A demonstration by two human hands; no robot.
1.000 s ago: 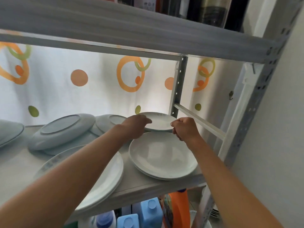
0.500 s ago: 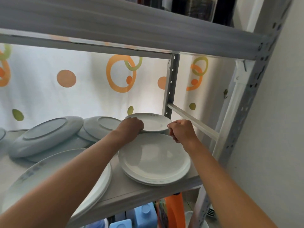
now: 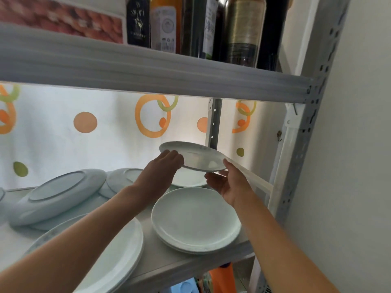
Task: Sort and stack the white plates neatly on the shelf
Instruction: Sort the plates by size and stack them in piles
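Plate (image 3: 195,155) in the air is what we hold between both hands, tilted, its far edge raised toward the curtain (image 3: 63,127). Our left hand (image 3: 163,168) grips its left rim, fingers curled over the top. Our right hand (image 3: 227,182) supports it from beneath at the near right edge, palm up and fingers spread rather than closed around it.

Directly under the lifted plate, beyond our hands, another small plate (image 3: 188,179) lies on the shelf (image 3: 160,256). Just below our right wrist sits a short stack of white plates (image 3: 195,218), right way up. Under our left forearm lies a wider stack of larger plates (image 3: 118,256), partly hidden by the arm. Left of our left hand, two plates rest upside down and tilted: a big overturned plate (image 3: 57,193) farthest left and a smaller overturned plate (image 3: 122,178) nearer the hand, overlapping at the edges.

Above both hands runs the upper shelf board (image 3: 148,70), carrying dark wine bottles (image 3: 243,28). Beside our right hand stands the perforated metal upright (image 3: 300,144).
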